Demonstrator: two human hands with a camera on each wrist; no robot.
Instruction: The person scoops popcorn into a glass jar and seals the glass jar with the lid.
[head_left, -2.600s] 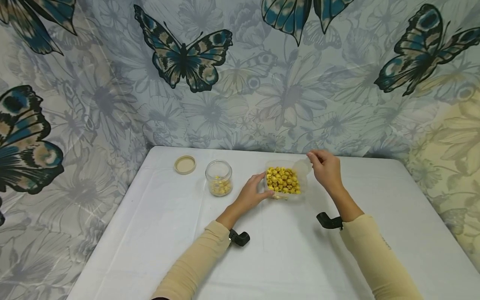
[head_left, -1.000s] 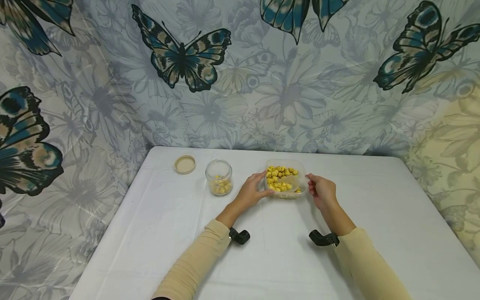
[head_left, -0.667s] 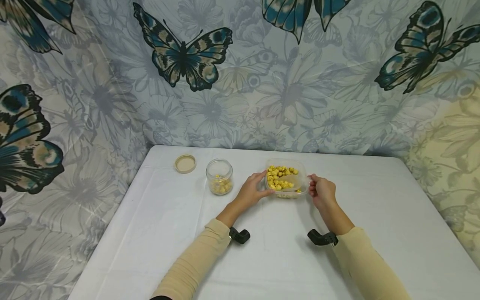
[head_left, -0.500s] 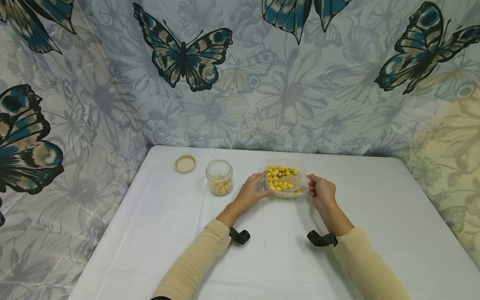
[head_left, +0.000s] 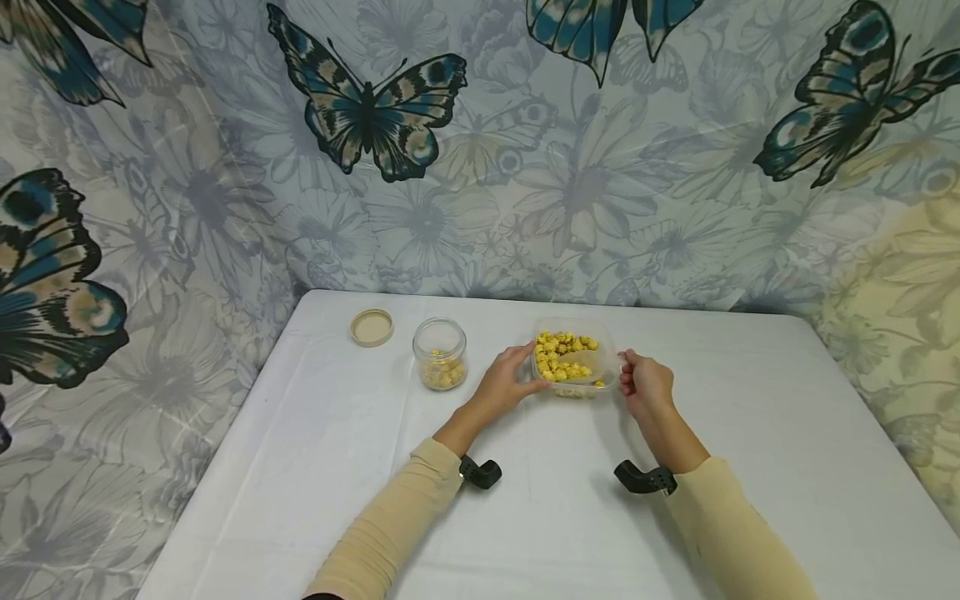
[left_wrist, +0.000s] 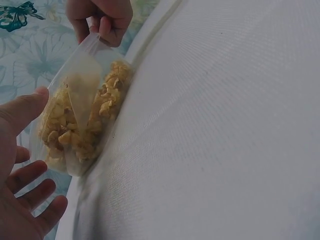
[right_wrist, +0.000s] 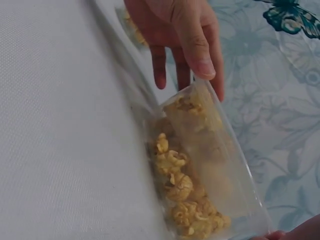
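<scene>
A clear plastic tub (head_left: 603, 385) of yellow popcorn (head_left: 555, 346) stands toward the back of the table. My left hand (head_left: 501, 385) holds its left side, thumb and index finger at the rim, the other fingers spread outside it, as the right wrist view shows. Inside, a translucent pale scoop (head_left: 581, 360) lies sunk among the popcorn, partly hidden. At the tub's right edge my right hand (head_left: 647, 385) pinches the scoop's end with curled fingers. In the left wrist view the popcorn (left_wrist: 62, 125) shows through the tub wall.
Left of the tub stands an uncovered clear jar (head_left: 439, 333) with some popcorn in its bottom. A round beige-rimmed lid (head_left: 371, 328) lies farther left. White cloth covers the table (head_left: 525, 517), and a butterfly-patterned wall hanging (head_left: 480, 225) is close behind it.
Since the earliest frame, my right hand has come down and nearer, bringing the scoop from the tub's back right corner into the popcorn. Over the last second, hands and tub have barely moved.
</scene>
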